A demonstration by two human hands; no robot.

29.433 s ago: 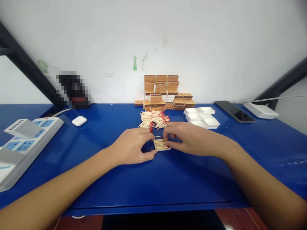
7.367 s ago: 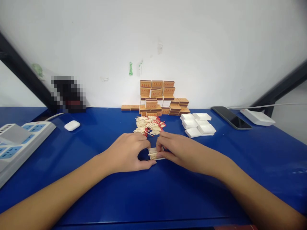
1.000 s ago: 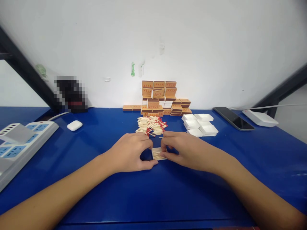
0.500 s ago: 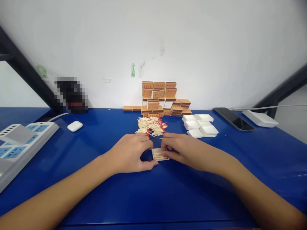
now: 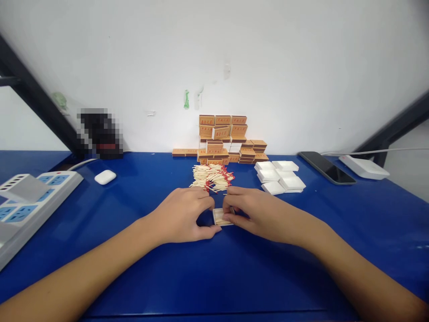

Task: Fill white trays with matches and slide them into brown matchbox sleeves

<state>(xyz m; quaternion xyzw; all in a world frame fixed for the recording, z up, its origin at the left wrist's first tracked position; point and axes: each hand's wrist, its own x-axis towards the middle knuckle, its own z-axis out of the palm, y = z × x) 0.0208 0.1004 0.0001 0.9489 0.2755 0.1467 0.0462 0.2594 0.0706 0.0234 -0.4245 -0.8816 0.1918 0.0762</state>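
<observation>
Worn on my head, the camera faces forward and down at my left hand (image 5: 186,217) and right hand (image 5: 259,214). The table (image 5: 208,277) is near, the wall (image 5: 301,80) beyond.

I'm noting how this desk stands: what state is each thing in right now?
Left hand: curled, bracing the small tray's left end
Right hand: fingertips in the small tray; grip unclear
Small tray: open, matches inside
Loose matches: heaped
Matchboxes: stacked, one tilted
White trays: stacked
Phone: flat, screen dark
White case: shut
Power strip: partly covered by an adapter
</observation>
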